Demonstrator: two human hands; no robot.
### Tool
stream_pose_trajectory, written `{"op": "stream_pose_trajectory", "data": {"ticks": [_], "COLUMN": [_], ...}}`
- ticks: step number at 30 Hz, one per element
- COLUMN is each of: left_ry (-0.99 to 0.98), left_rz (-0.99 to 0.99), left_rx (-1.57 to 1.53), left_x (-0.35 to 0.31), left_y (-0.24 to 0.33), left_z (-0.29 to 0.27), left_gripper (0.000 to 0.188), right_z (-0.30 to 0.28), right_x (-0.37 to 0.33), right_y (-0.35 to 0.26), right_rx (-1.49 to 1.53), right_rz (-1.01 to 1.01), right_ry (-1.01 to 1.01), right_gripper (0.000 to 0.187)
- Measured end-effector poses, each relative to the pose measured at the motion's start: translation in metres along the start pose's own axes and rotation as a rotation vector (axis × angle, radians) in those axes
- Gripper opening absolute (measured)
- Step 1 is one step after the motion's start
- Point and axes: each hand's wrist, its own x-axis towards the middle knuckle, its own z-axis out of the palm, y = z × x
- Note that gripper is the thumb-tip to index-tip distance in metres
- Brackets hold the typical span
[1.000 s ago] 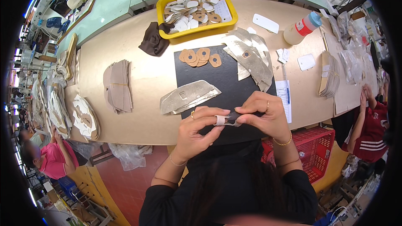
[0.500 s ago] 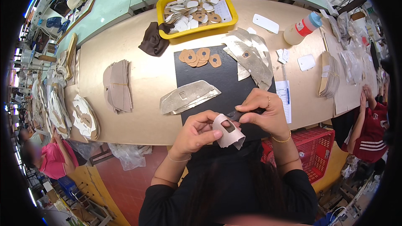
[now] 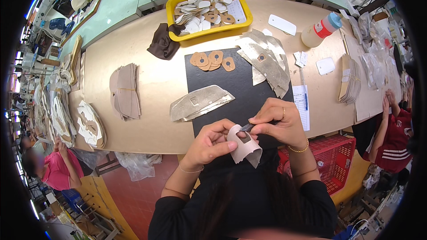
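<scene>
A pale beige piece of sheet material (image 3: pixel 243 149) with a cut-out window is bent over in my left hand (image 3: pixel 212 143), thumb on its face and fingers behind. My right hand (image 3: pixel 280 122) pinches a slim dark tool (image 3: pixel 249 126), its tip at the upper edge of the window; the tool's exact kind is hard to make out. Beyond my hands, a stack of metallic grey cut pieces (image 3: pixel 200 102) lies partly on the black mat (image 3: pixel 238 86). Several tan rounded pieces with holes (image 3: pixel 214 58) sit at the mat's far edge, and more metallic pieces (image 3: pixel 271 58) overlap its far right corner.
A yellow tray (image 3: pixel 170 15) of small pieces stands at the back beside a dark brown cloth (image 3: pixel 163 42). Right of it are a bottle with a blue cap (image 3: pixel 321 30) and a paper sheet with a pen (image 3: pixel 301 106). A red crate (image 3: pixel 338 151) stands below the table; co-workers sit at both sides.
The beige piece has tilted in my left hand, its lower end swinging slightly right. My right hand has shifted, bringing the dark tool's tip to the window's upper edge.
</scene>
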Motion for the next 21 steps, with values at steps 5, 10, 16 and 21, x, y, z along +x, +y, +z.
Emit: {"op": "stream_pose_trajectory", "data": {"ticks": [5,10,16,21], "left_ry": [-0.030,-0.019,-0.036,-0.022], "left_rz": [-0.045,-0.050,-0.065,-0.060], "left_rx": [-0.131,-0.116,-0.116,-0.113], "left_x": [0.0014,0.0009,0.0007,0.0015], "left_y": [0.0014,0.0017,0.0020,0.0034], "left_z": [-0.0009,-0.0022,-0.0015,0.0001], "left_gripper": [0.029,0.030,0.031,0.030], "right_z": [-0.0008,-0.0033,-0.0032,-0.0039], "right_x": [0.0006,0.0026,0.0033,0.0044], "right_y": [-0.0021,-0.0033,-0.0018,-0.0035], "right_rx": [-0.044,-0.043,-0.067,-0.070], "right_rz": [-0.072,-0.071,-0.099,-0.113], "right_ry": [0.053,-0.003,-0.007,-0.004], "right_gripper": [0.020,0.021,0.024,0.023]}}
